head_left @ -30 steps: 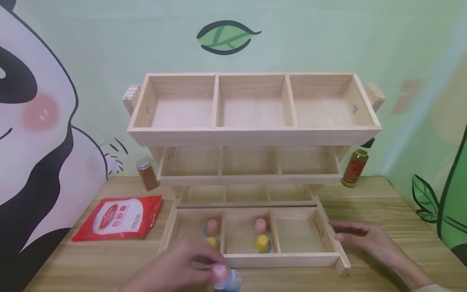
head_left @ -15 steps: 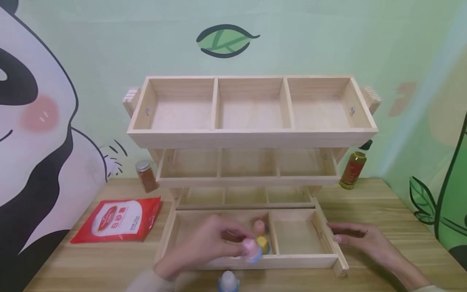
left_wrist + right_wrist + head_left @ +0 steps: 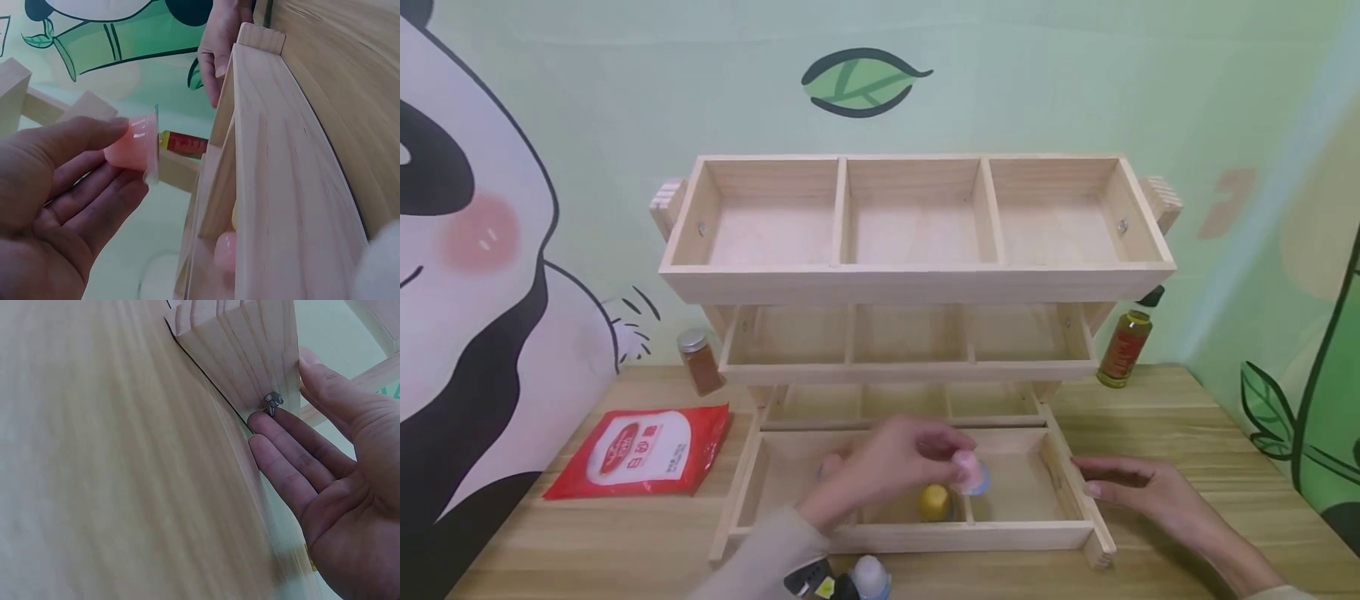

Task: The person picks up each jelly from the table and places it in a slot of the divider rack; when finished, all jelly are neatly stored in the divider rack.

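Observation:
My left hand point(image 3: 898, 458) pinches a pink jelly cup point(image 3: 972, 473) between thumb and fingers. It holds the cup over the divider between the middle and right compartments of the bottom wooden tray point(image 3: 985, 537). In the left wrist view, the jelly cup point(image 3: 134, 147) is tilted, its lid facing away from the palm. A yellow jelly cup point(image 3: 935, 502) sits in the middle compartment, and a pink one point(image 3: 831, 467) shows in the left, partly behind the arm. My right hand point(image 3: 1157, 492) rests against the tray's right side, fingertips beside a metal bolt point(image 3: 273, 402).
Above stand more three-compartment trays, the largest on top point(image 3: 917, 283). A pale jelly cup point(image 3: 870, 577) stands on the table in front. A red packet point(image 3: 640, 450) and a spice jar point(image 3: 702, 362) are at left; an oil bottle point(image 3: 1125, 346) stands behind at right.
The left hand left a pale jelly cup on the front of the table, then carried a pink one rightward over the bottom tray. The right hand stays at the tray's side.

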### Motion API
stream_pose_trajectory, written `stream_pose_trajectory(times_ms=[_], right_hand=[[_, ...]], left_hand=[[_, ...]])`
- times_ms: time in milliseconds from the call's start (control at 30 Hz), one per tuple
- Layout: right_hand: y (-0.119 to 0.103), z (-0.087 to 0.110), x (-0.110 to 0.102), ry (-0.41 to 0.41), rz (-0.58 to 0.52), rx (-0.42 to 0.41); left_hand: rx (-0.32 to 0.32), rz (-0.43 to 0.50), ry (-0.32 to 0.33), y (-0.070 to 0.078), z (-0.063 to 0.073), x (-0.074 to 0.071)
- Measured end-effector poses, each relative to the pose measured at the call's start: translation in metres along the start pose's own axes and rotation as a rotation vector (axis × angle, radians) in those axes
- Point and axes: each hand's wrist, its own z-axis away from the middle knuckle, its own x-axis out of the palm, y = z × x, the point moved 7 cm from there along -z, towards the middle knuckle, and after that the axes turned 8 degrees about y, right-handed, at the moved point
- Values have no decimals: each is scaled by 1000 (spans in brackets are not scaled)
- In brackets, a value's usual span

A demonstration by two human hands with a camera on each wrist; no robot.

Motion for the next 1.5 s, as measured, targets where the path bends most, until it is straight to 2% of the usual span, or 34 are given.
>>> stream_pose_trajectory(times_ms=[200, 333, 533, 700, 1033, 1133, 1367, 1500], right_hand=[[0, 0, 0, 1, 24, 3], [-1, 1, -1, 14, 13, -19], [-2, 1, 0, 18, -9, -36], [-2, 0, 0, 4, -13, -15], [-2, 1, 0, 1, -48, -34], [-3, 2, 1, -2, -56, -40], [-2, 2, 0, -4, -54, -33], [-3, 1, 0, -2, -41, -37]], left_hand=[[-35, -1, 48, -2, -22, 12], [-26, -16, 65, 1, -36, 21], [12, -29, 56, 6, -52, 38], [-7, -31, 49, 4, -63, 52], [-20, -13, 33, 1, -77, 70], [-15, -34, 36, 1, -81, 74], [-53, -73, 12, -10, -84, 84], [-54, -106, 26, -16, -85, 87]])
